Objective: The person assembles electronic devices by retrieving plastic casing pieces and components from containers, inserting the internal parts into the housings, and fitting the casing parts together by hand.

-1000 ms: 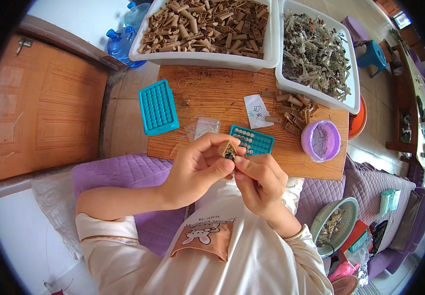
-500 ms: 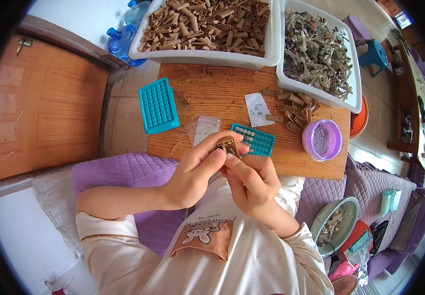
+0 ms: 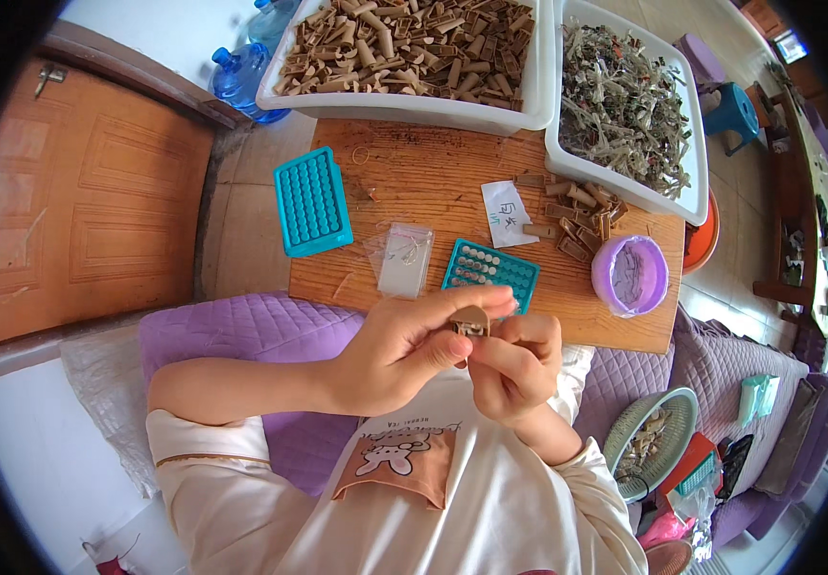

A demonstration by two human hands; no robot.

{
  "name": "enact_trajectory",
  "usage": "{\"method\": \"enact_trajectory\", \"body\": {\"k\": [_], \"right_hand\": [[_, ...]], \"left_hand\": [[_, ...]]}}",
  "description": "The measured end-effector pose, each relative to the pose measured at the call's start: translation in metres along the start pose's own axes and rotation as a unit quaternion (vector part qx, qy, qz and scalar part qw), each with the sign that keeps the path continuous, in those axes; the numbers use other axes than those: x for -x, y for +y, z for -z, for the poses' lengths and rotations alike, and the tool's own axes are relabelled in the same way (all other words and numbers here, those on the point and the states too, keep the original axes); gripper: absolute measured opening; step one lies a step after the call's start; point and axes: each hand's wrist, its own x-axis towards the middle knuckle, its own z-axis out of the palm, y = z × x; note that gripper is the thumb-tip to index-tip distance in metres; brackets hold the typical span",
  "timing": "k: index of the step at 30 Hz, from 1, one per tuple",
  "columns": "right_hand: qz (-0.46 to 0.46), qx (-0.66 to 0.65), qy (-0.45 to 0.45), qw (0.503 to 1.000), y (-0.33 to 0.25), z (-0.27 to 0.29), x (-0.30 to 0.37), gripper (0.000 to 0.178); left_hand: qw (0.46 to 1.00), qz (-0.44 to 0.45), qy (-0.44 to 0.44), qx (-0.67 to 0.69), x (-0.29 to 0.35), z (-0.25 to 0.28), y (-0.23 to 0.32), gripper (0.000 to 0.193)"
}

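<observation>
Between thumb and fingers, my left hand (image 3: 399, 350) grips a small brown plastic casing (image 3: 471, 318) with a rounded end, its open side tilted toward me. My right hand (image 3: 517, 369) is closed, its bent index finger and thumb pressed against the casing's right side. Whether those fingertips also hold a tiny part is hidden. Just beyond my hands, a teal tray with round pockets (image 3: 519, 276) lies on the wooden table; several pockets hold silver button-shaped pieces (image 3: 476, 257). Close by are a clear plastic bag (image 3: 402, 273) and a paper slip with handwriting (image 3: 505, 213).
A second teal tray (image 3: 312, 203) lies at the table's left. Loose brown casings (image 3: 582, 216) are piled near a purple bowl (image 3: 629, 276) at the right. White bins with casings (image 3: 404, 103) and wired parts (image 3: 625, 105) stand at the back. A green basket (image 3: 677, 450) sits at lower right.
Both hands have come slightly lower and to the right, nearer my body. The casing has been tilted so its rounded end stands up. More of the teal tray's silver pieces now show.
</observation>
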Motion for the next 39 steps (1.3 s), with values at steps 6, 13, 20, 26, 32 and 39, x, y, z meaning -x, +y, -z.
{"method": "enact_trajectory", "body": {"k": [6,13,20,26,32,39], "right_hand": [[0.0,-0.051,0.028,0.998,-0.001,-0.005,0.017,0.034],[-0.034,-0.113,0.064,0.991,-0.002,-0.012,0.025,0.041],[-0.148,-0.186,0.004,0.971,-0.011,-0.008,0.016,0.031],[-0.172,-0.206,0.057,0.962,-0.01,-0.009,0.006,0.028],[-0.228,-0.282,0.093,0.927,-0.013,-0.011,-0.001,0.029],[-0.238,-0.274,0.079,0.928,-0.008,-0.02,0.005,0.026]], "left_hand": [[0.994,-0.015,-0.019,-0.109,0.004,0.0,0.006,0.041],[1.0,-0.005,0.004,-0.003,0.001,-0.001,-0.001,0.042],[0.99,0.073,0.032,0.119,-0.002,0.001,0.002,0.046],[0.982,0.086,0.053,0.159,-0.005,0.003,-0.001,0.044],[0.988,0.057,0.105,0.102,-0.008,0.001,0.008,0.037],[0.975,0.06,0.144,0.155,-0.006,0.003,0.012,0.036]]}}
